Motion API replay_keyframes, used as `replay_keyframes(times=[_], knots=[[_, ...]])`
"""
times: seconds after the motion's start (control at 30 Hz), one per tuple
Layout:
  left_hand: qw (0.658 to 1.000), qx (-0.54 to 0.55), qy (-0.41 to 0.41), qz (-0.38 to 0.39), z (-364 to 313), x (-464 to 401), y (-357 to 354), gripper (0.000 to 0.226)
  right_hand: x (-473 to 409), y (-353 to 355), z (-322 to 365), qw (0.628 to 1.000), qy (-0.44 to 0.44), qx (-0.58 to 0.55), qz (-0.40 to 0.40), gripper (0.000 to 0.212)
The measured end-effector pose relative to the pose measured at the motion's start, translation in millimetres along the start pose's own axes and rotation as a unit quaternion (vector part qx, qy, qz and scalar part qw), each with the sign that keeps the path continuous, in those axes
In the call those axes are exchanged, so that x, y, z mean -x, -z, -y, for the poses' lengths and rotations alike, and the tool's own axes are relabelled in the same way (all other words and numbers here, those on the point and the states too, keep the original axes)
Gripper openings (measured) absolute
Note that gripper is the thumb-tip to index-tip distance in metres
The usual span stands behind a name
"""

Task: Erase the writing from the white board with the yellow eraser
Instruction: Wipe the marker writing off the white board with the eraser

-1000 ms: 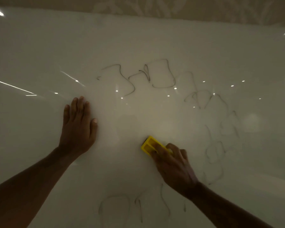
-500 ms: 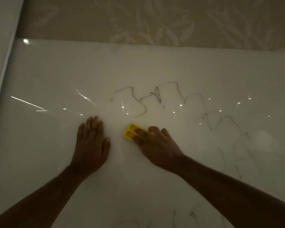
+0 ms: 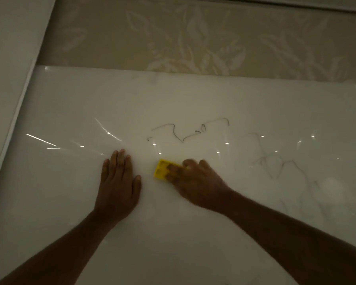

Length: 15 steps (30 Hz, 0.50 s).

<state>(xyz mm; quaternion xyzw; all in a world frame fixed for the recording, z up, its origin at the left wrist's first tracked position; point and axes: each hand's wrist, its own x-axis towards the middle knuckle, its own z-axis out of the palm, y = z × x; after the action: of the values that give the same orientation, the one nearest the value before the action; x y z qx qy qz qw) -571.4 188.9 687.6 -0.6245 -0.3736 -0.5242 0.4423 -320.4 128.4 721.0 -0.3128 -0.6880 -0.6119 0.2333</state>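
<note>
body: I see two bare forearms, no sleeves in view | left hand (image 3: 117, 182): bare, no glove, ring or watch that I can make out; nails short | right hand (image 3: 195, 182): bare, blurred at the fingertips; fine hair on the forearm behind the wrist | light dim, finer detail unreadable

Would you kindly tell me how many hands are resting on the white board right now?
2. The left hand lies flat on the white board; the right hand, just beside it, presses the yellow eraser down.
</note>
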Motion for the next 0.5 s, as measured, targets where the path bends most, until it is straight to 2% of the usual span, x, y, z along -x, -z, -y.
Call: replay_keyframes(times=[0.03, 0.07, 0.13, 0.17, 0.2, 0.23, 0.3, 0.33, 0.37, 0.4, 0.43, 0.5], knots=[[1.0, 0.001, 0.0, 0.002, 0, 0, 0, 0.065, -4, 1, -16, 0.997, -0.074, 0.005, -0.003, 0.057], [1.0, 0.001, 0.0, 0.005, 1, 1, 1, 0.065, -8, 4, -34, 0.982, -0.189, -0.009, -0.017, 0.06], [1.0, 0.004, 0.001, 0.009, 0, 4, 2, 0.065, -9, 11, -63, 0.902, -0.423, -0.052, -0.07, 0.055], [1.0, 0.004, 0.001, 0.01, 0, 5, 2, 0.065, -13, 14, -63, 0.868, -0.487, -0.052, -0.085, 0.052], [1.0, 0.005, 0.0, 0.01, -1, 5, 2, 0.065, -18, 13, -54, 0.867, -0.489, -0.048, -0.085, 0.05], [1.0, 0.007, 0.0, 0.009, -1, 5, 2, 0.065, -26, 11, -39, 0.896, -0.436, -0.048, -0.074, 0.05], [1.0, 0.008, -0.002, 0.008, 0, 5, 3, 0.064, -37, 5, 3, 0.974, -0.22, -0.036, -0.043, 0.051], [1.0, 0.007, -0.003, 0.007, 1, 6, 2, 0.064, -39, 3, 17, 0.993, -0.116, -0.026, -0.028, 0.051], [1.0, 0.005, -0.004, 0.008, 1, 6, 2, 0.064, -42, 2, 18, 0.998, -0.05, -0.015, -0.021, 0.05], [1.0, 0.005, -0.006, 0.009, 1, 7, 2, 0.064, -47, 3, 8, 0.999, -0.039, -0.015, -0.013, 0.05], [1.0, 0.007, -0.006, 0.009, 1, 7, 2, 0.064, -54, 6, -6, 0.996, -0.088, -0.02, -0.005, 0.052], [1.0, 0.01, -0.004, 0.01, 1, 8, 2, 0.064, -67, 9, -34, 0.96, -0.275, -0.041, -0.036, 0.056]])
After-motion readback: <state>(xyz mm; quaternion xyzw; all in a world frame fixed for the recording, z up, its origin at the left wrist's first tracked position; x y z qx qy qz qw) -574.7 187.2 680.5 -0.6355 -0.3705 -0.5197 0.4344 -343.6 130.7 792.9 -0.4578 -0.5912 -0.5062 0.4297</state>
